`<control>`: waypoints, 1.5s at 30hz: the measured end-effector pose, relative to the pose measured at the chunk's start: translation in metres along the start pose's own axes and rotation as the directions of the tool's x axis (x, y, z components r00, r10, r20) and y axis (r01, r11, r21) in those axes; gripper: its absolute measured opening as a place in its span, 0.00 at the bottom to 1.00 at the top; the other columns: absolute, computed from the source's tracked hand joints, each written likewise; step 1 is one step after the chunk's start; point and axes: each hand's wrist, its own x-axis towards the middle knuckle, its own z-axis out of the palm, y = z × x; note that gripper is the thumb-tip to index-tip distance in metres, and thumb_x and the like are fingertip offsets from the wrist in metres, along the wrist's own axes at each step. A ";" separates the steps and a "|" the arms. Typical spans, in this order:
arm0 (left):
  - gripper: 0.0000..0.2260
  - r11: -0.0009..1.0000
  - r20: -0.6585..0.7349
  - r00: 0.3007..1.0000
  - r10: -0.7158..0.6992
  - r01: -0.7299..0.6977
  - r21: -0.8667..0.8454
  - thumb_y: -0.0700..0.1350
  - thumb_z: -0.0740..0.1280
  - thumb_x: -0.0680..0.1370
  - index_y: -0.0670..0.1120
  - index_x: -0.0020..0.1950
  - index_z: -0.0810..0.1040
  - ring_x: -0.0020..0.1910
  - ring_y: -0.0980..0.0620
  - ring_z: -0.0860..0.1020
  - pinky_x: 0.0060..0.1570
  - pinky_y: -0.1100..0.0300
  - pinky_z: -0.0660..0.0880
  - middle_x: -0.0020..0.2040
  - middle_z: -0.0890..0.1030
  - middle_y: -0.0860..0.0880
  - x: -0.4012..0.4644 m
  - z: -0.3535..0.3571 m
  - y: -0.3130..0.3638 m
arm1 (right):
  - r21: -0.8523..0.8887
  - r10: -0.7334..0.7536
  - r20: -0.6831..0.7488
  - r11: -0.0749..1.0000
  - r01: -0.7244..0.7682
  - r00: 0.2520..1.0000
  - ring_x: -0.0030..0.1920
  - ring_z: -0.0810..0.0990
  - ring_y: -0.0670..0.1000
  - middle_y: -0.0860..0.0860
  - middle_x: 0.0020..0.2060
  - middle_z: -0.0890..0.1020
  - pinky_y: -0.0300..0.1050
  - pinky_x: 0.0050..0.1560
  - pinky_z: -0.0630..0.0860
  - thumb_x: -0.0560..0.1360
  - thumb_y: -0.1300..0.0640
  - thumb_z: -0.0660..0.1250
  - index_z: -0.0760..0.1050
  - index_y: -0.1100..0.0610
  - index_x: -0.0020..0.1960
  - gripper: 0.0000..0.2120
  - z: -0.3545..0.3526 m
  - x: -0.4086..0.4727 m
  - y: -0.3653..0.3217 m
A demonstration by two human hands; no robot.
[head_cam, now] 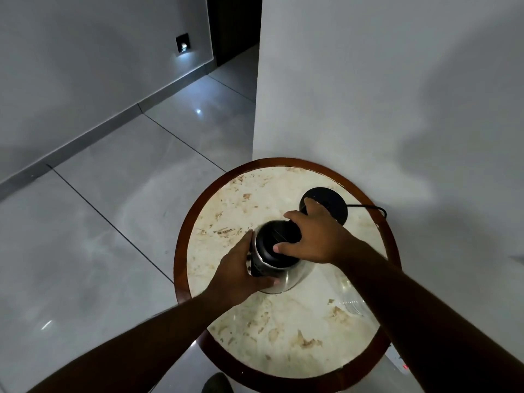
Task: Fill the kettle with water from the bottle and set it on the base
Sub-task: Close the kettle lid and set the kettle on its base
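Kettle: it stands upright on the round bench, near the middle, with its black lid on top.
Left hand: it comes in from the lower left with the arm stretched out. The fingers are wrapped around the left side of the kettle and grip it.
Right hand: it comes in from the lower right and lies over the top of the kettle. The thumb presses on the lid and the fingers curl over the far edge, so they hold the lid.
Base: a flat black disc, just behind the kettle. The right hand hides part of it.
Cord: it runs from the base toward the wall.
Bottle: clear and hard to see, on the bench under the right arm.
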 end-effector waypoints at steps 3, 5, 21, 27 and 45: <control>0.42 0.999 0.008 0.999 -0.034 0.034 0.004 0.52 0.81 0.61 0.81 0.60 0.60 0.54 0.76 0.73 0.44 0.82 0.69 0.55 0.73 0.79 0.002 -0.002 -0.002 | -0.025 -0.020 -0.041 0.999 0.019 0.999 0.63 0.66 0.60 0.57 0.61 0.67 0.57 0.60 0.73 0.64 0.29 0.66 0.70 0.49 0.64 0.35 -0.003 0.002 -0.001; 0.43 0.999 0.014 0.999 -0.050 0.050 0.009 0.49 0.82 0.62 0.83 0.58 0.58 0.53 0.78 0.72 0.43 0.82 0.69 0.54 0.72 0.81 0.002 -0.003 -0.002 | -0.075 -0.037 -0.067 0.997 0.032 0.997 0.62 0.67 0.61 0.58 0.59 0.68 0.57 0.58 0.74 0.66 0.31 0.66 0.71 0.50 0.63 0.33 -0.002 0.002 -0.003; 0.53 0.931 -0.047 0.996 -0.073 0.085 0.354 0.63 0.80 0.56 0.51 0.74 0.58 0.68 0.50 0.69 0.57 0.61 0.69 0.73 0.67 0.51 0.023 0.018 0.040 | -0.486 -0.377 0.001 0.809 0.330 0.926 0.48 0.77 0.57 0.56 0.54 0.76 0.47 0.40 0.73 0.75 0.60 0.66 0.69 0.56 0.61 0.16 -0.013 0.020 0.032; 0.54 0.879 0.192 0.981 -0.027 -0.068 0.472 0.59 0.81 0.57 0.51 0.76 0.58 0.70 0.48 0.70 0.67 0.48 0.71 0.72 0.70 0.49 0.070 0.003 0.071 | -0.248 -0.265 -0.153 0.943 0.223 0.952 0.49 0.79 0.58 0.55 0.55 0.77 0.48 0.44 0.75 0.74 0.57 0.67 0.71 0.55 0.62 0.18 -0.030 0.000 0.074; 0.51 0.744 0.427 0.903 0.054 -0.322 0.586 0.61 0.79 0.61 0.54 0.78 0.57 0.72 0.48 0.67 0.60 0.63 0.61 0.74 0.70 0.50 0.236 0.053 0.162 | -0.092 0.086 -0.444 0.986 -0.140 0.892 0.44 0.78 0.60 0.58 0.45 0.79 0.52 0.45 0.76 0.74 0.61 0.65 0.73 0.59 0.53 0.09 -0.083 0.013 0.177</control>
